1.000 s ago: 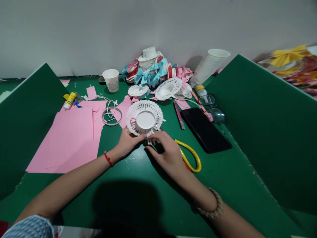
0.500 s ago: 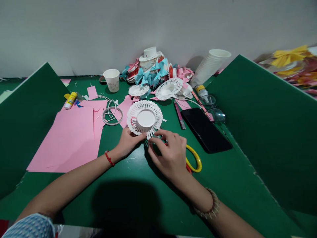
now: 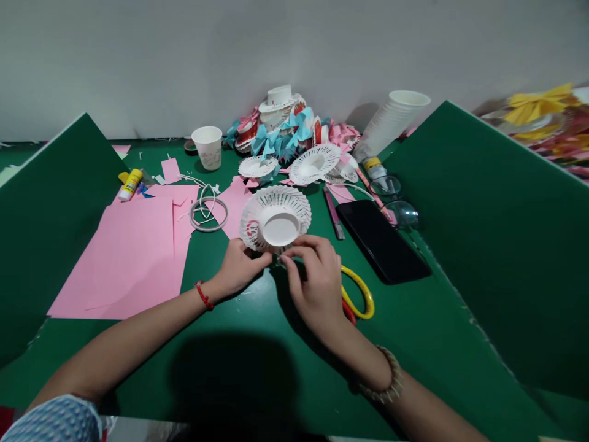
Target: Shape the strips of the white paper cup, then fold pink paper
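Observation:
A white paper cup cut into a fringed flower shape [image 3: 276,218] is tilted up off the green table [image 3: 257,344], its round base facing me. My left hand [image 3: 237,267] pinches its near-left edge, and my right hand [image 3: 315,276] pinches the fringe strips at its near edge. Both hands have their fingers closed on the cup. Yellow-handled scissors [image 3: 361,298] lie just right of my right hand, partly hidden under it.
Pink paper sheets [image 3: 124,258] lie at left with a glue stick [image 3: 129,185] and a white rim ring [image 3: 208,215]. A black phone [image 3: 381,240], glasses [image 3: 396,202], a pen [image 3: 333,213], stacked cups [image 3: 391,120], a single cup [image 3: 207,147] and finished paper flowers [image 3: 285,132] surround the work. Green dividers [image 3: 501,233] stand either side.
The cut cup has been lifted from lying flat and tilted up toward me. My right hand has shifted from its lower fringe to pinch the near edge.

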